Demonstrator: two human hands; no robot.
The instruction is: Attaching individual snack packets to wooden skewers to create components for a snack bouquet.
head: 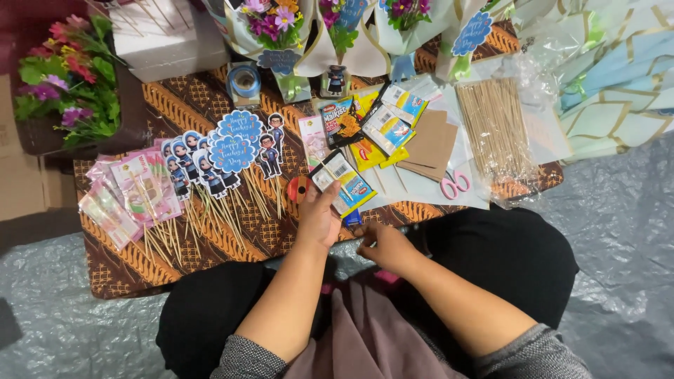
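sachet pinched in your left hand above the table; your right hand curls closed beside it, holding what, can't tell.

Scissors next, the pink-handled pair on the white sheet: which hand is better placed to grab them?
Right, probably. The right hand looks free near the table edge, on the same side as the scissors. The left hand already holds a snack packet and would have to cross over.
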